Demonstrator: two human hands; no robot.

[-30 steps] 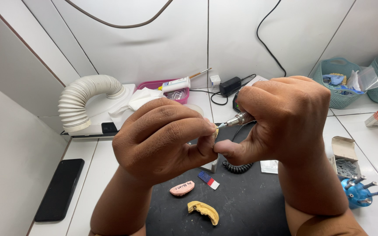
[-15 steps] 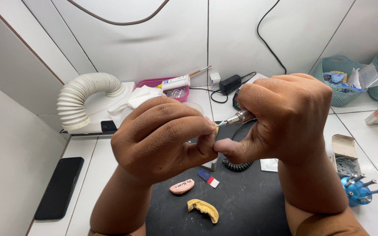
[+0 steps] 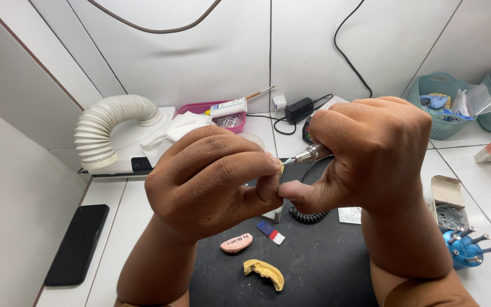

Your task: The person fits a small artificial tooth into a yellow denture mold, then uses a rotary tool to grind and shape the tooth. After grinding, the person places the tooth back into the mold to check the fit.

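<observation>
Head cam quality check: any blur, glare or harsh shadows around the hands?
Head view: evenly lit, sharp, no glare; left hand and right hand in focus, metal rotary handpiece tip crisp; soft shadow on the black rubber mat; tile lines bend slightly near the edges.

Both forearms rise from the bottom edge and the hands meet at centre. The left hand [image 3: 211, 173] is curled, fingertips pinched together, knuckles toward the camera. The right hand [image 3: 367, 153] is fisted, its thumb [image 3: 302, 193] stretched leftward to touch the left fingertips.
</observation>
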